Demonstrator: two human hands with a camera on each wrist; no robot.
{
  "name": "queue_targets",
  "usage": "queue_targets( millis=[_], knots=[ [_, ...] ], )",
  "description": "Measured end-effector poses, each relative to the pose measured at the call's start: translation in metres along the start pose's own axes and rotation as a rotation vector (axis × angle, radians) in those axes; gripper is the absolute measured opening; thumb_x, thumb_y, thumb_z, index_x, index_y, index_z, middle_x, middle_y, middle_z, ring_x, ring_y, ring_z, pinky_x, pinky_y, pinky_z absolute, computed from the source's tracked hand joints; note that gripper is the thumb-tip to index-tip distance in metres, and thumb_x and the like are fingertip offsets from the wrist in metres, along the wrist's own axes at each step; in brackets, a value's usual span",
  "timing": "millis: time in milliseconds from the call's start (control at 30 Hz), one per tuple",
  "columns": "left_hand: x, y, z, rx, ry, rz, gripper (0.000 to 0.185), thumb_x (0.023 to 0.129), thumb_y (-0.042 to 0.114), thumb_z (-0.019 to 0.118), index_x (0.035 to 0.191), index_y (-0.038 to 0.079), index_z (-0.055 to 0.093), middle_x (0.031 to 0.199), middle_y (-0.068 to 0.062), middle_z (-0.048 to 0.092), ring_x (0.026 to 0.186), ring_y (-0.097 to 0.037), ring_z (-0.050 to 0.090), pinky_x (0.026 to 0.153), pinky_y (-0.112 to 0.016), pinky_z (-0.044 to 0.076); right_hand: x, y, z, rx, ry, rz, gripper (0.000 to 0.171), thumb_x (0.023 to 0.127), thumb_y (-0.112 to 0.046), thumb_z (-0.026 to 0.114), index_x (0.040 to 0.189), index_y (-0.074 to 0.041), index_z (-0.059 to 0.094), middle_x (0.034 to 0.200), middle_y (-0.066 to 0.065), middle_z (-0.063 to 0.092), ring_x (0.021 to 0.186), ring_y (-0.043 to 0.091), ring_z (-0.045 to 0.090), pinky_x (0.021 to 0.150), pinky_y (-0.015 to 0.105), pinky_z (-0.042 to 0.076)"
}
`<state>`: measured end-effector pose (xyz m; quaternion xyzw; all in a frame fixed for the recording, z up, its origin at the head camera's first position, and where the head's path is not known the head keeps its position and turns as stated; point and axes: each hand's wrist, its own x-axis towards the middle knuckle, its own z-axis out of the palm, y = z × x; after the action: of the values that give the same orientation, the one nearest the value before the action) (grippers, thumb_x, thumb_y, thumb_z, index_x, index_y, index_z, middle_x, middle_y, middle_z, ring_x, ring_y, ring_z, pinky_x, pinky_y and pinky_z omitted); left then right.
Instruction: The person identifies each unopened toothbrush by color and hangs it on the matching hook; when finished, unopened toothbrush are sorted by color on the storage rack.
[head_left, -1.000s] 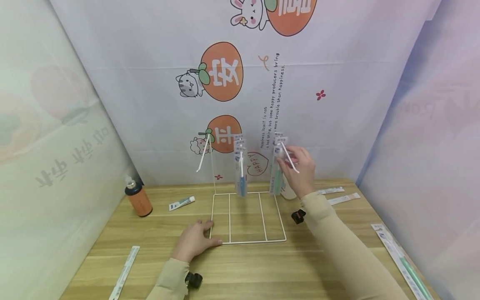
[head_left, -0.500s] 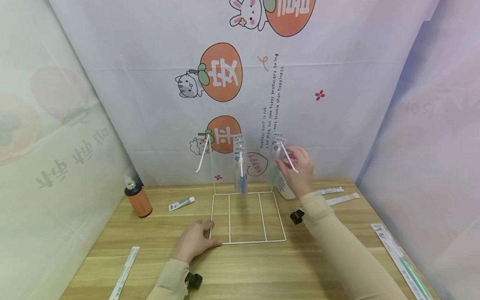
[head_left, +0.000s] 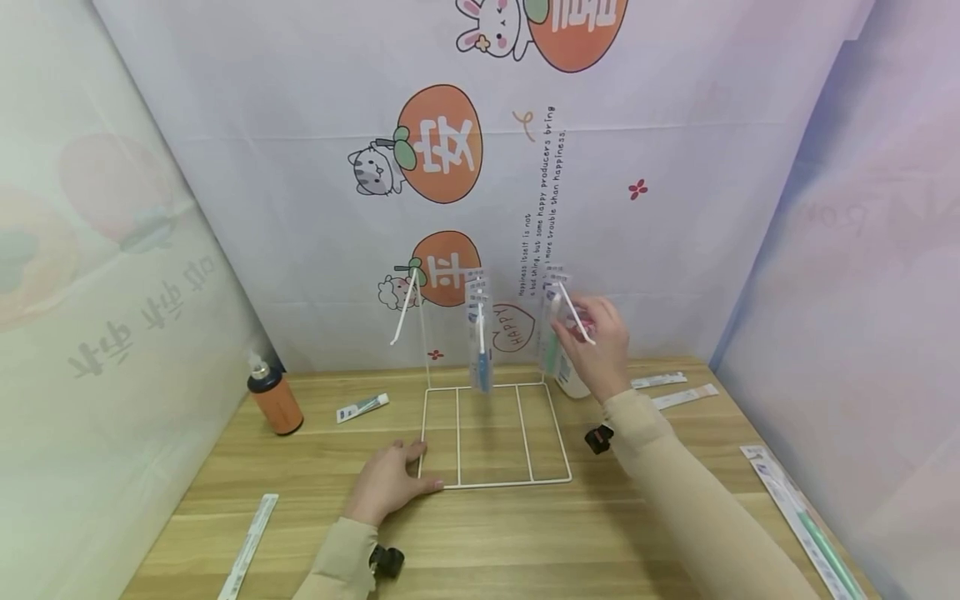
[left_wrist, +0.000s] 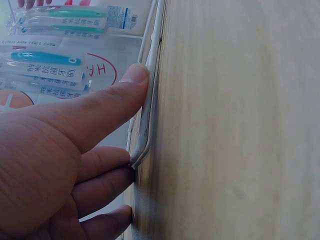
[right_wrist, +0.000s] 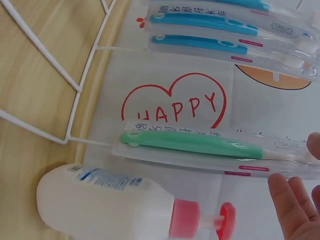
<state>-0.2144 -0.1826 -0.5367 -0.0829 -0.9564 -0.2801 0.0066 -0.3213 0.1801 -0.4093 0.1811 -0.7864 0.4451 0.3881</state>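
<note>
A white wire rack [head_left: 510,485] stands on the table, with slanting hooks at its back. My left hand [head_left: 386,483] holds its front left corner, the thumb lying along the front wire in the left wrist view. Green packaged toothbrushes [right_wrist: 195,145] hang on the right hook. Beside their upper end is my right hand [head_left: 603,342], its extended fingers [right_wrist: 287,202] at the package edge in the right wrist view; most of that hand is cut off there. Several blue packaged toothbrushes [head_left: 483,371] hang on the middle hook. The left hook [head_left: 405,308] carries nothing.
Behind my right hand stands a white pump bottle [right_wrist: 120,205] with a pink top. An orange bottle [head_left: 276,404] and a toothpaste tube [head_left: 362,407] are at the left. Packaged toothbrushes lie at left [head_left: 250,546], far right [head_left: 806,525] and back right [head_left: 686,397].
The green toothbrush packages have swung slightly left and back on the right hook. My right hand has barely shifted; my left hand stays on the rack corner.
</note>
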Motion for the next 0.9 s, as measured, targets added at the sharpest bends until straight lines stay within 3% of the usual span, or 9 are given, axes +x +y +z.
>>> queue_targets(
  millis=[133,267,467,600,767,900],
  knots=[
    [0.000,-0.001,0.000,-0.001,0.001,0.002,0.081,0.079,0.053,0.094,0.143,0.009,0.071,0.147,-0.040,0.055,0.134,-0.060,0.055,0.110,-0.070,0.046,-0.012,0.001,-0.025,0.032,-0.092,0.059,0.047,0.087,0.002,0.089,0.130,-0.004,0.070,0.125,0.013,0.066,0.105,0.031,0.072,0.078,0.022,0.063],
    [0.000,-0.002,-0.001,0.006,0.009,0.008,0.081,0.079,0.053,0.094,0.143,0.009,0.071,0.147,-0.039,0.056,0.134,-0.060,0.055,0.110,-0.070,0.046,-0.026,0.012,-0.065,-0.054,-0.210,0.081,0.054,0.086,0.002,0.090,0.135,-0.004,0.070,0.132,0.019,0.067,0.104,0.038,0.074,0.077,0.034,0.066],
    [0.000,-0.003,-0.001,0.017,0.010,0.010,0.081,0.079,0.054,0.094,0.143,0.009,0.071,0.146,-0.038,0.057,0.134,-0.059,0.056,0.110,-0.069,0.046,-0.050,0.046,-0.147,-0.212,-0.455,0.198,0.061,0.091,-0.018,0.090,0.145,-0.005,0.065,0.138,0.026,0.065,0.106,0.043,0.075,0.079,0.053,0.065],
    [0.000,-0.002,-0.001,0.011,0.009,0.012,0.081,0.079,0.053,0.094,0.143,0.009,0.071,0.147,-0.038,0.057,0.135,-0.058,0.055,0.110,-0.069,0.046,-0.066,0.078,-0.203,-0.296,-0.575,0.268,0.065,0.095,-0.029,0.086,0.149,-0.003,0.061,0.144,0.031,0.062,0.111,0.049,0.071,0.082,0.062,0.062],
    [0.000,-0.001,0.000,0.004,0.010,0.022,0.081,0.079,0.052,0.094,0.142,0.008,0.071,0.147,-0.038,0.057,0.136,-0.058,0.055,0.111,-0.068,0.046,-0.084,0.110,-0.259,-0.373,-0.584,0.322,0.068,0.091,-0.027,0.090,0.146,0.001,0.061,0.139,0.038,0.061,0.105,0.049,0.073,0.076,0.058,0.063],
    [0.001,-0.001,0.001,-0.004,0.007,0.024,0.080,0.080,0.052,0.094,0.143,0.008,0.071,0.148,-0.036,0.057,0.137,-0.057,0.055,0.112,-0.067,0.046,-0.101,0.131,-0.284,-0.392,-0.605,0.355,0.069,0.087,-0.026,0.093,0.143,0.003,0.063,0.134,0.038,0.064,0.095,0.028,0.077,0.072,0.038,0.063]
  ],
)
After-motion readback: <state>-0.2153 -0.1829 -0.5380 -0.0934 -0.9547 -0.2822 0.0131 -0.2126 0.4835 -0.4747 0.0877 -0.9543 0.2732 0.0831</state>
